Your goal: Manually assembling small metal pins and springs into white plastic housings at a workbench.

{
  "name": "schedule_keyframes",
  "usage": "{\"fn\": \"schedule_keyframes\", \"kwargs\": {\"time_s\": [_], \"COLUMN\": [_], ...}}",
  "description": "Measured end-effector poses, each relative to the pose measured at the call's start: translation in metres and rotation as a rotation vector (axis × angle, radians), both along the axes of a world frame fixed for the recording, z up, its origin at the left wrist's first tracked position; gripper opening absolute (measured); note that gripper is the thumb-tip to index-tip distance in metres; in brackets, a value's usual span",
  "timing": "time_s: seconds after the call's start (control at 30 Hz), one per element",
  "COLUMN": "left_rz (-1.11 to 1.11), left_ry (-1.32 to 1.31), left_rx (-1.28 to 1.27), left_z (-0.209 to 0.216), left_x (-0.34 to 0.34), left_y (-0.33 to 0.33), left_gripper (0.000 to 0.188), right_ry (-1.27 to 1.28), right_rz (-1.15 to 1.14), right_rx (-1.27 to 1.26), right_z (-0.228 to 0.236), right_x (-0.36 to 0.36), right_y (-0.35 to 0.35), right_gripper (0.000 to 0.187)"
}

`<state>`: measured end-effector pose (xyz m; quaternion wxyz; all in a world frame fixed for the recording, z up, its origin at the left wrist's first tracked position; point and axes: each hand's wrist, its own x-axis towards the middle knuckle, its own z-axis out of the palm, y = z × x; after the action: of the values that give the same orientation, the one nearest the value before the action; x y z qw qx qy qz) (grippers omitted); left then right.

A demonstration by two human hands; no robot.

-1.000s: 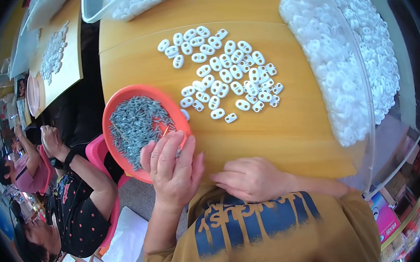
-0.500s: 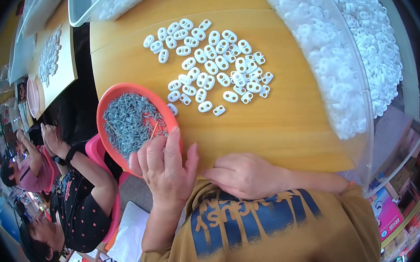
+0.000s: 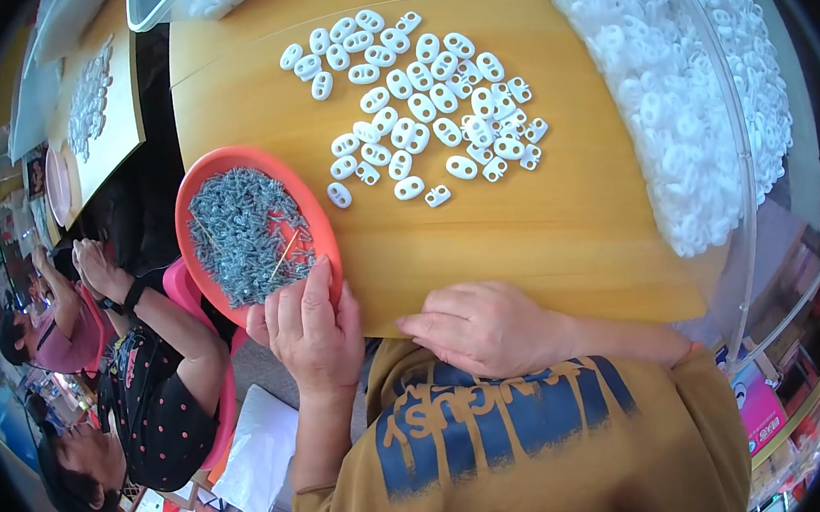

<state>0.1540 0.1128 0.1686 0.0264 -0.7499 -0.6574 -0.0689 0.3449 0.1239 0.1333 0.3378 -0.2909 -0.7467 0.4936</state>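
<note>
A red-orange oval bowl [image 3: 322, 227] at the near left of the table holds many small grey screws [image 3: 237, 232]. A thin pale stick [image 3: 285, 252] lies on the screws. My left hand [image 3: 312, 335] is closed over the bowl's near rim, the fingers side by side and the thumb close to them. My right hand [image 3: 480, 326] rests curled at the table's near edge, its fingertips tucked out of sight; whatever it may hold is hidden. Beyond both hands, many white oval plastic pieces with two holes [image 3: 422, 109] lie scattered over the tabletop.
A large clear bin [image 3: 738, 159] full of white plastic pieces stands along the right side of the wooden table [image 3: 525, 236]. Part of a white tub [image 3: 148, 8] shows at the top left. Two people [image 3: 169, 345] sit to my left, beside another table [image 3: 128, 95] bearing white pieces.
My left thumb has drawn in towards the fingers, and that hand sits slightly further left at the bowl's rim. My right hand stays curled at the table edge. The view has shifted slightly.
</note>
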Motion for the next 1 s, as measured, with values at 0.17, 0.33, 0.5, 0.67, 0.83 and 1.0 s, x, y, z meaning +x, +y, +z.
{"fn": "schedule_keyframes", "kwargs": {"time_s": [0.17, 0.33, 0.5, 0.67, 0.83, 1.0], "left_rz": [-0.054, 0.196, 0.384, 0.419, 0.330, 0.272], "left_ry": [-0.206, -0.824, -1.032, -0.989, -0.941, -0.936], "left_rx": [0.174, -0.399, -0.599, -0.572, -0.633, -0.548], "left_z": [0.007, 0.021, 0.004, 0.002, 0.003, 0.002], "left_x": [0.021, 0.060, 0.061, 0.066, 0.069, 0.066], "left_y": [0.001, 0.011, 0.028, 0.031, 0.031, 0.025], "left_gripper": [0.042, 0.064, 0.078, 0.079, 0.077, 0.073], "right_ry": [-0.022, 0.061, -0.002, 0.006, 0.022, 0.046], "right_rz": [0.049, 0.018, 0.138, 0.145, 0.132, 0.128], "right_rx": [-0.014, 0.062, 0.185, 0.120, 0.123, 0.082], "right_z": [0.003, 0.000, -0.002, -0.001, 0.001, 0.001], "right_x": [0.005, 0.005, 0.006, 0.007, 0.009, 0.008], "right_y": [0.003, 0.001, -0.003, -0.005, -0.004, -0.003], "right_gripper": [0.018, 0.013, 0.009, 0.009, 0.011, 0.014]}}
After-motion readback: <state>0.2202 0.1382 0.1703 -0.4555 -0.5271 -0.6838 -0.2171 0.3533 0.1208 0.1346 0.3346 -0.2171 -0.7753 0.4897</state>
